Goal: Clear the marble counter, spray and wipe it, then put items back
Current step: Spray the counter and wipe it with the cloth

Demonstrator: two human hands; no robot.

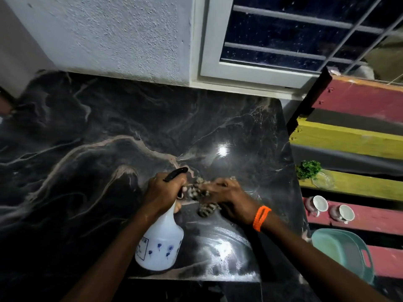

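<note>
Spray bottle (pixel 160 243) hangs over the near middle of the marble tabletop (pixel 87 131), left hand (pixel 163 190) clamped on its neck; long axis runs near-to-far, nozzle pointing far-right. Just right of it, the right hand (pixel 229 197) presses a patterned cloth (pixel 207 207) on the tabletop, fingers closed over it.

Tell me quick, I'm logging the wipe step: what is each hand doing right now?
Left hand: closed around the neck of the white spray bottle.
Right hand: closed on the patterned cloth, pressing it on the marble counter.
</note>
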